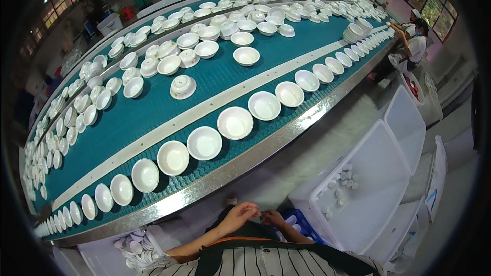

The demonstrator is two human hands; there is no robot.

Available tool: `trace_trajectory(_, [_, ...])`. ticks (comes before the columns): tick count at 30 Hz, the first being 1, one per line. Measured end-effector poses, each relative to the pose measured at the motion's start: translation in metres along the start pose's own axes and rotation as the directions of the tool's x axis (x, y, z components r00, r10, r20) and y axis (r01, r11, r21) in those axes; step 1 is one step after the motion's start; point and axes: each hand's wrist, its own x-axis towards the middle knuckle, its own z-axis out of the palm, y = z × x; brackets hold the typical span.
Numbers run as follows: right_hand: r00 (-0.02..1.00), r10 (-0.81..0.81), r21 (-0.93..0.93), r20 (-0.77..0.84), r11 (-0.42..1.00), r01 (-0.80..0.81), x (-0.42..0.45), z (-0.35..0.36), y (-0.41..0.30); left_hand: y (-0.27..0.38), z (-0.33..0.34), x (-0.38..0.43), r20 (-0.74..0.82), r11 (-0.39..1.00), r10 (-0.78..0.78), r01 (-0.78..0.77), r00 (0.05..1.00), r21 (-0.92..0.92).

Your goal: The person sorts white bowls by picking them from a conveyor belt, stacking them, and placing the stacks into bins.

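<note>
My left hand (242, 213) hovers over my lap, fingers curled inward. Close beside it is my right hand (273, 217), its fingers also bent; whether either one grips something small cannot be made out. Before me, a row of white bowls (205, 143) stands upright along the near lane of a green conveyor belt (153, 120). Neither hand touches a bowl. A pale divider rail (211, 104) separates this lane from the wider belt, where many more bowls lie scattered, some upside down like one bowl (183, 86) in the middle.
The metal edge (215, 188) of the conveyor runs between me and the bowls. At right stands a large white bin (368, 199) with small white pieces. A blue crate (307, 226) and a bin of white pieces (135, 247) are close by. Co-workers (414, 42) stand at the far right.
</note>
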Motion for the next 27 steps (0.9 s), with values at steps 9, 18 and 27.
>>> trace_trajectory(9, [0.746, -0.644, -0.529, -0.169, 0.698, 0.482, -0.101, -0.021, -0.202, 0.093, 0.06, 0.13, 0.269, 0.898, 0.024, -0.14, 0.963, 0.418])
trace_trajectory(18, [0.68, -0.732, -0.494, 0.041, 0.576, 0.651, -0.069, -0.175, -0.355, 0.214, 0.101, 0.272, -0.272, 0.675, 0.559, -0.24, 0.783, 0.698])
trace_trajectory(27, [0.592, -0.733, -0.331, -0.335, 0.68, 0.655, -0.05, -0.334, -0.441, 0.259, 0.142, 0.354, -0.196, 0.53, 0.598, -0.2, 0.777, 0.824])
